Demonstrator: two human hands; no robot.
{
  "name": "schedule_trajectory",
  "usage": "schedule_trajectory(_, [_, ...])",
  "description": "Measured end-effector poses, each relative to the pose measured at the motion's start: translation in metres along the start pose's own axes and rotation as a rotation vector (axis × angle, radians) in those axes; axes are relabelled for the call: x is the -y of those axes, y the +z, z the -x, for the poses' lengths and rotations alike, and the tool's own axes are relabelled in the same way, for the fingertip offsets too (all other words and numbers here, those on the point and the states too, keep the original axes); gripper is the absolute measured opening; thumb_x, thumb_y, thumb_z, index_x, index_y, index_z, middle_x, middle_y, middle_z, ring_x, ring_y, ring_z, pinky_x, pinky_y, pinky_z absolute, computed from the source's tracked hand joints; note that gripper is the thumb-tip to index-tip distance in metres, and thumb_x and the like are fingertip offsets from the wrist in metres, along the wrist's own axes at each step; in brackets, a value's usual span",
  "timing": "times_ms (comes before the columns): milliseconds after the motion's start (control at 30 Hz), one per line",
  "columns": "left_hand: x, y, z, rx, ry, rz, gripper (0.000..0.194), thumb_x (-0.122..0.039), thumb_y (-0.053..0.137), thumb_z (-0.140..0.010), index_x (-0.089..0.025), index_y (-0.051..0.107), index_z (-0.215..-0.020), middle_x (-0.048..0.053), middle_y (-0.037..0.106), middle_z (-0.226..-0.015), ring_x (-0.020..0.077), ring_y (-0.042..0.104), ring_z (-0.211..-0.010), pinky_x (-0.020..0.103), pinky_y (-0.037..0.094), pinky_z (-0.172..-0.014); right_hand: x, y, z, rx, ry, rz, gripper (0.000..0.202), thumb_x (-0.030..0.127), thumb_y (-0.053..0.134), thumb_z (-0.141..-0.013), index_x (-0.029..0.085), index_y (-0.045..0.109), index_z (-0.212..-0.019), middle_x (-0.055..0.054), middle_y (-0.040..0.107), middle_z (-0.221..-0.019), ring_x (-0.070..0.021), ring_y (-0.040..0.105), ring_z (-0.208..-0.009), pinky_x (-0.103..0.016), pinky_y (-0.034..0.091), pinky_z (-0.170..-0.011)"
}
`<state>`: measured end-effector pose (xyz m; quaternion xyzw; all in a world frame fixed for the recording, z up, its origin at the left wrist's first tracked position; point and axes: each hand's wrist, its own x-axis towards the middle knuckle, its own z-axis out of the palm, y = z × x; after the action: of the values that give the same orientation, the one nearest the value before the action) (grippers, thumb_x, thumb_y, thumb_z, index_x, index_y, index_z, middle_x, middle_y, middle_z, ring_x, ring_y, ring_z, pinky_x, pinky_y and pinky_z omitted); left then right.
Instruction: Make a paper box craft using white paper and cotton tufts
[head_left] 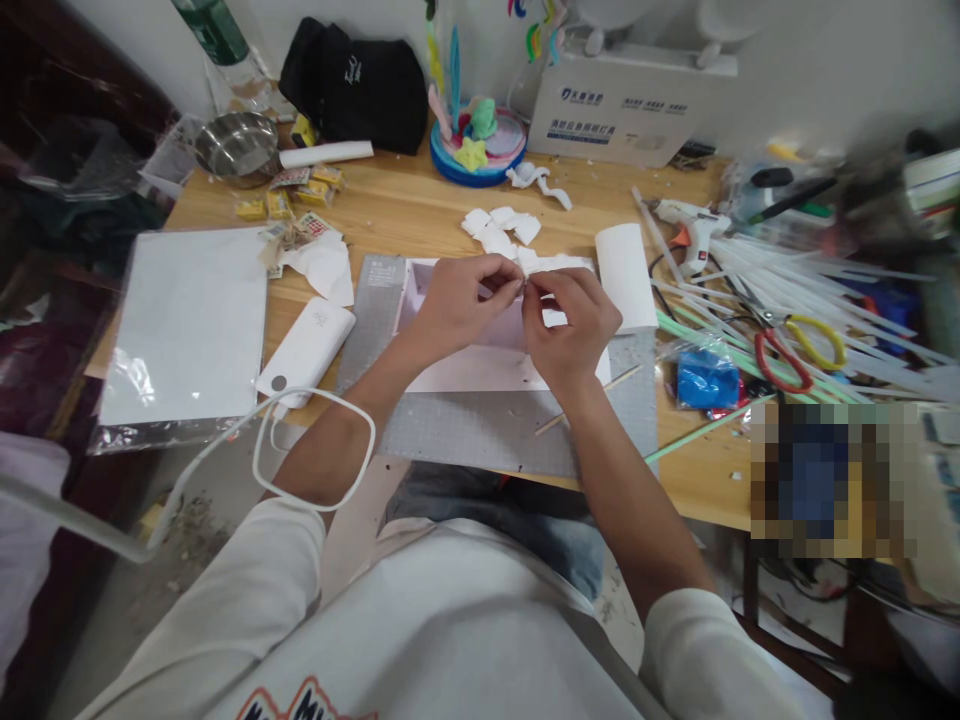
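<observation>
Above a white open box (480,372), my left hand (469,295) and my right hand (566,320) meet fingertip to fingertip. Both are closed in a pinch. Whatever lies between the fingertips is too small to make out. The box rests on a grey cutting mat (480,430), and its inside is partly covered by my hands. Torn white paper pieces (499,232) lie just beyond my fingers. A thin wooden stick (589,398) lies across the mat beside my right wrist. Right of the box is a curled white sheet (624,275).
At left are a white power bank (307,350) with a looping cable and a bagged paper stack (187,325). A hot glue gun (697,235), scissors (784,345) and many glue sticks crowd the right. A metal bowl (238,147) and a clay model (478,150) stand behind.
</observation>
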<state>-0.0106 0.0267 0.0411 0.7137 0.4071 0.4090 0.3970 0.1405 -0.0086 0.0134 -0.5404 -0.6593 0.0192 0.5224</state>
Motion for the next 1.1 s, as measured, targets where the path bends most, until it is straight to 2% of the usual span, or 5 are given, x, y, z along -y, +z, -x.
schedule_trajectory(333, [0.0025,-0.0011,-0.0002,-0.040,0.016,0.004,0.007,-0.020,0.069,-0.085,-0.018,0.076,-0.085,0.001,0.078,-0.083,0.0119,0.070,-0.077,0.022,0.055,-0.074,0.0022,-0.0009,-0.0011,-0.056,-0.028,-0.065,0.014,0.021,0.059,-0.092,0.021,0.073,-0.088,-0.004,0.068,-0.084,-0.0130,0.066,-0.073,-0.026,0.062,-0.060])
schedule_trajectory(667, [0.0059,0.0002,-0.0002,-0.037,0.028,0.043,0.015,-0.028,0.070,-0.088,-0.016,0.076,-0.094,0.004,0.079,-0.090,0.0122,0.072,-0.078,0.024,0.058,-0.076,0.0005,-0.0002,-0.0013,-0.085,-0.047,-0.047,0.014,0.021,0.060,-0.092,0.020,0.074,-0.089,-0.004,0.069,-0.084,-0.0117,0.066,-0.071,-0.024,0.061,-0.060])
schedule_trajectory(1100, [0.0059,0.0006,-0.0001,0.000,-0.007,0.110,0.019,-0.034,0.071,-0.089,-0.016,0.078,-0.092,0.004,0.078,-0.086,0.0116,0.071,-0.072,0.025,0.059,-0.073,-0.0036,0.0005,0.0004,-0.050,-0.061,0.032,0.015,0.022,0.058,-0.094,0.021,0.073,-0.092,-0.004,0.070,-0.087,-0.0129,0.068,-0.075,-0.026,0.061,-0.065])
